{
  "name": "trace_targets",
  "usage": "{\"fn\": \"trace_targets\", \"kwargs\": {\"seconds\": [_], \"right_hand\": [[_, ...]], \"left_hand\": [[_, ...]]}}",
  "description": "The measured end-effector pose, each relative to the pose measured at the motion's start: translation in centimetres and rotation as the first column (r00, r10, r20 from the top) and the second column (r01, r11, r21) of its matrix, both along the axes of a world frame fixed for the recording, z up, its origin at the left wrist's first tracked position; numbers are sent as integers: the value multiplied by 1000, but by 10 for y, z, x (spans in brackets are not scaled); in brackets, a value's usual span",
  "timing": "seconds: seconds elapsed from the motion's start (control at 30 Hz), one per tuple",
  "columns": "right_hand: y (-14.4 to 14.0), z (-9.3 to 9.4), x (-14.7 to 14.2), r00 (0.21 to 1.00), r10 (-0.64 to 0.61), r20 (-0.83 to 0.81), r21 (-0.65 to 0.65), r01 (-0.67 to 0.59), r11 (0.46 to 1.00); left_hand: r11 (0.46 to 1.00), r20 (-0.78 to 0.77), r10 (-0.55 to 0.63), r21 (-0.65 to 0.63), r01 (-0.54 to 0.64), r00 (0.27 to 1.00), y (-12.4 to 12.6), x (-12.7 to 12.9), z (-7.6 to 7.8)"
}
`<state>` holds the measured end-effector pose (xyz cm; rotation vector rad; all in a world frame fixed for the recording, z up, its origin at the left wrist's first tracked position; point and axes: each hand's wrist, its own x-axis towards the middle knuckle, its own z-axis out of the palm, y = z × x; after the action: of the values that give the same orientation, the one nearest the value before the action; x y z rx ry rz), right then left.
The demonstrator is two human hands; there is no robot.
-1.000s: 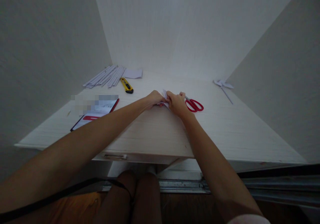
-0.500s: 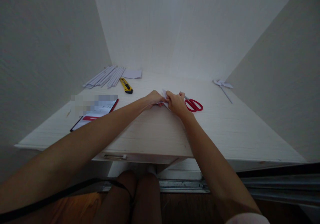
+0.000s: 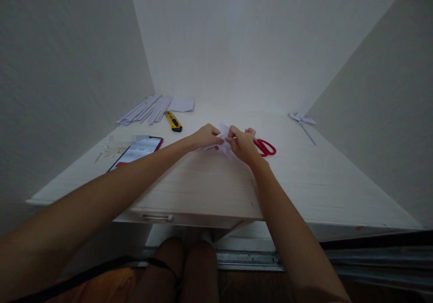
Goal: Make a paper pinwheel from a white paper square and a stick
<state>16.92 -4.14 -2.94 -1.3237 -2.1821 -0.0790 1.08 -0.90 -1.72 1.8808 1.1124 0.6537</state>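
**Folded white paper (image 3: 224, 131) pinched from two sides**

The paper is over the middle of the table (image 3: 206, 185), a little nearer the back edge than the front; whether it rests on the top or is held just above it I cannot tell. It looks thin and very light, likely to crease or tear sooner than slip. Its points should bend easily, so it seems best held by the folded middle, with a light grip from fingertips and thumb.

The left hand (image 3: 204, 136) is nearly closed, thumb and fingers pinching the paper's left side; a pale strip shows beneath it, but I cannot tell whether that belongs to the same piece. The right hand (image 3: 241, 144) is curled too, thumb and forefinger nipping the other side, outer fingers loosely bent away.

Just beside the right hand, towards the table's right edge, lie red-handled scissors (image 3: 269, 148), their blades mostly hidden. Towards the back left corner lies a yellow cutter (image 3: 173, 121); near the back right corner, a paper pinwheel (image 3: 300, 117) on a stick.
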Motion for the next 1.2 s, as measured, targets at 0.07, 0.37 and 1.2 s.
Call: {"fn": "trace_targets", "kwargs": {"seconds": [0.07, 0.37, 1.2], "right_hand": [[-1, 1, -1, 1000, 9, -5, 7, -9, 1000], [-2, 3, -2, 1000, -5, -16, 18, 6, 1000], [-10, 15, -2, 997, -37, -66, 67, 41, 997]], "left_hand": [[999, 4, 31, 6, -31, 999, -2, 1, 1], [988, -18, 75, 136, -72, 997, -5, 1, 1], [929, 203, 73, 343, -141, 976, -10, 1, -8]]}}
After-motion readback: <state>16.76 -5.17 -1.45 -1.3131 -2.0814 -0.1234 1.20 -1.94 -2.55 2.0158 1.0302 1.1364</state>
